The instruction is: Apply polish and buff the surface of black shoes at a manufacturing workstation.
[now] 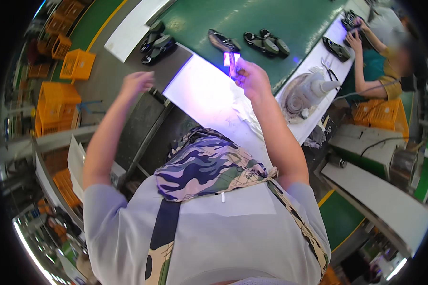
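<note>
My right hand (253, 80) is closed around a small lamp (232, 64) that glows purple-white, held up over the far end of the white tabletop (199, 90). Just beyond the lamp, a dark sandal (222, 41) lies on the green surface (195, 26); I cannot tell whether the two touch. My left hand (138, 83) hangs in the air left of the tabletop, slightly blurred. Its fingers look loosely apart, and nothing shows in them. The nearest things to it are dark sandals (158, 46) on a grey surface beyond.
Another pair of sandals (266, 43) sits on the green surface. At right, a white bottle (315, 88) stands in a crusted dish (295, 102), near pliers (329, 69). A co-worker (373, 71) handles a sandal there. Orange crates (77, 65) stand at left.
</note>
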The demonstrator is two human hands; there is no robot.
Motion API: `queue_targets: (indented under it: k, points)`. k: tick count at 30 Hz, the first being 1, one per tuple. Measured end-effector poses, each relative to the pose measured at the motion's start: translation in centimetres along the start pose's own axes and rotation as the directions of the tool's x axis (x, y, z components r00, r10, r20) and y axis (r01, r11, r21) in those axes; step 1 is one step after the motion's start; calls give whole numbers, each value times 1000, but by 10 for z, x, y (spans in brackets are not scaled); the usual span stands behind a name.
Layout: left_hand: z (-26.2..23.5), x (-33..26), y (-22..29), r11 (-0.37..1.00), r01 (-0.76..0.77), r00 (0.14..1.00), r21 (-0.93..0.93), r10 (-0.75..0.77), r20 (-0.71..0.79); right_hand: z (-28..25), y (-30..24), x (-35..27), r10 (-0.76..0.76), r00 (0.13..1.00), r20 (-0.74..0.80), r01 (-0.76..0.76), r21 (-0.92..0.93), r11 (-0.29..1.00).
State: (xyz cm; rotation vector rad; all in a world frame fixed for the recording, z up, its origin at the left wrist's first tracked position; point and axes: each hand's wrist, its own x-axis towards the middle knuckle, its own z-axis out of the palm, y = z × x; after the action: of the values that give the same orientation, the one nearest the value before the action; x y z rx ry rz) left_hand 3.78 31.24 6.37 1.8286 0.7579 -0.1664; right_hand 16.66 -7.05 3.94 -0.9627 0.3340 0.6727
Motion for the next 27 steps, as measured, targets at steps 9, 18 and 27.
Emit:
queue_targets:
  k: [9, 18, 27]
  points:
    - [281, 235, 29, 909, 399, 906, -120, -371, 203, -94, 8, -60, -297, 852, -430, 267, -131, 955]
    - [300, 313, 14, 778, 523, 849, -347, -443, 286, -109, 18, -92, -331, 711, -620, 387, -46, 921]
    - [199, 220, 54, 507, 441, 604, -741, 442, 663, -99, 15, -92, -366, 764, -531, 356, -126, 926]
